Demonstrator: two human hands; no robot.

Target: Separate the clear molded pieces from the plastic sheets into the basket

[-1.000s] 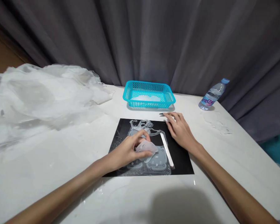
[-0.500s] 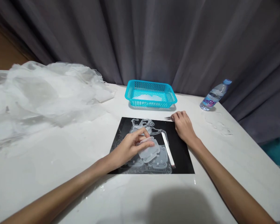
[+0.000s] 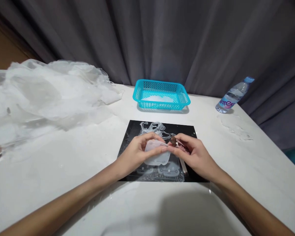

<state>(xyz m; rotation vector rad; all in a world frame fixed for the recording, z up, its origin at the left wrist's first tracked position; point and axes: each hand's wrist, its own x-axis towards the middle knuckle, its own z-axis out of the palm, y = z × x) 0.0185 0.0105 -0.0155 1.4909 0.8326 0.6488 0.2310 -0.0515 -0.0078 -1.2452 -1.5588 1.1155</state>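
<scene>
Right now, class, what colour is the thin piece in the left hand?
The thin piece is whitish and translucent, best seen in the head view.

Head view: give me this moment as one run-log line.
left hand: holds translucent piece | right hand: holds small tool near piece's right edge | beneath: black mat | beyond: turquoise basket

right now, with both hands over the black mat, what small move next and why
Probably keep the left hand steady and ease the small metal tool along the translucent piece's edge: the left hand pinches that piece, and the right hand holds the tool close beside it.
</scene>
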